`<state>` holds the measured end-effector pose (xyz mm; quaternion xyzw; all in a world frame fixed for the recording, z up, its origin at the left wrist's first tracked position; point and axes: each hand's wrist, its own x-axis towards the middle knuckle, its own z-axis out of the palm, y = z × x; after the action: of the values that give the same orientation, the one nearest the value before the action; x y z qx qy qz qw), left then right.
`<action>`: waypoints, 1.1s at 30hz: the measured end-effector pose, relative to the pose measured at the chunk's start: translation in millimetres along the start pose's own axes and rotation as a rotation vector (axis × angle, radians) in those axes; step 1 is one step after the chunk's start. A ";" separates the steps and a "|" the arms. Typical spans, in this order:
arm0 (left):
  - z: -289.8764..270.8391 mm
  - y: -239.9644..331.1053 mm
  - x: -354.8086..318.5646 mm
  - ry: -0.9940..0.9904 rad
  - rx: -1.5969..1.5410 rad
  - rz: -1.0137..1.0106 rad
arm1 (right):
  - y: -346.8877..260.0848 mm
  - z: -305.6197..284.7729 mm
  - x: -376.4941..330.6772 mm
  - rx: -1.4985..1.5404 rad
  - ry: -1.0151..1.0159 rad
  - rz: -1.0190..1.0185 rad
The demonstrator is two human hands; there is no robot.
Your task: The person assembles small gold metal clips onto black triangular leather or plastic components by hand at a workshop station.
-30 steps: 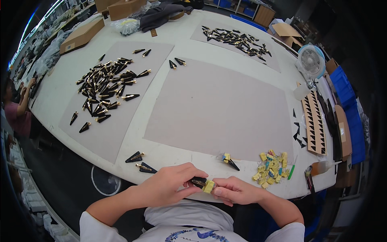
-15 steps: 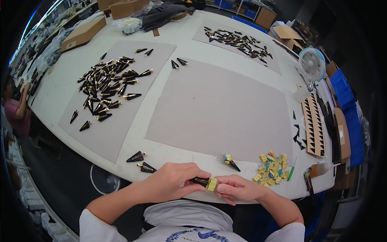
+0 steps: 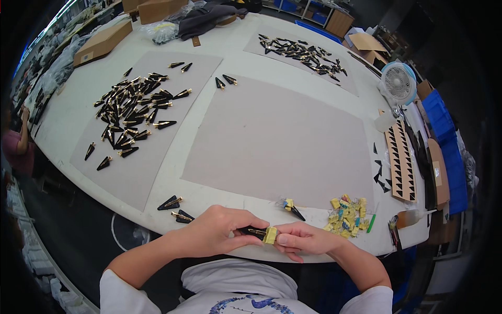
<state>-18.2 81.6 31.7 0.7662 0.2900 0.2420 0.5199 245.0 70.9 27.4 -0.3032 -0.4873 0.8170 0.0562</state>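
At the near table edge, my left hand (image 3: 217, 233) pinches a black triangular hair clip (image 3: 250, 231) with gold metal along it. A yellow binder clip (image 3: 270, 235) sits across the hair clip's right end. My right hand (image 3: 303, 239) grips the binder clip from its right side, thumb and fingers closed, partly hiding its wire handles. Two more black hair clips lie just beyond my left hand. Ahead of my right hand rests another hair clip (image 3: 296, 211) with a yellow binder clip on its end. A heap of yellow binder clips (image 3: 347, 219), a few blue among them, lies to the right.
Many hair clips (image 3: 130, 110) cover the left grey sheet; more (image 3: 303, 55) lie on the far sheet. At right are a card of black triangles (image 3: 401, 162), a white fan (image 3: 398, 83), a bottle (image 3: 410, 219) and a green stick (image 3: 371, 224). A person (image 3: 18, 144) stands far left.
The whole view has shifted slightly, so the table's contents appear a little further left. Both hands keep their hold on the hair clip and binder clip, with little other movement.
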 end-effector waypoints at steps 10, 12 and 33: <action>0.1 13.0 2.5 0.194 0.039 0.035 | -11.3 -2.0 -8.0 -0.117 0.068 -0.016; -1.6 16.4 0.1 0.148 0.181 -0.002 | -21.2 3.7 -9.4 -0.316 0.156 0.035; 23.8 -9.1 -2.4 0.035 -0.221 -0.134 | -13.2 17.2 -17.8 -0.395 0.220 0.069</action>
<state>-5.7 66.9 14.9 0.6786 0.3211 0.2507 0.6111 247.2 57.8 52.1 -0.4121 -0.6179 0.6693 0.0209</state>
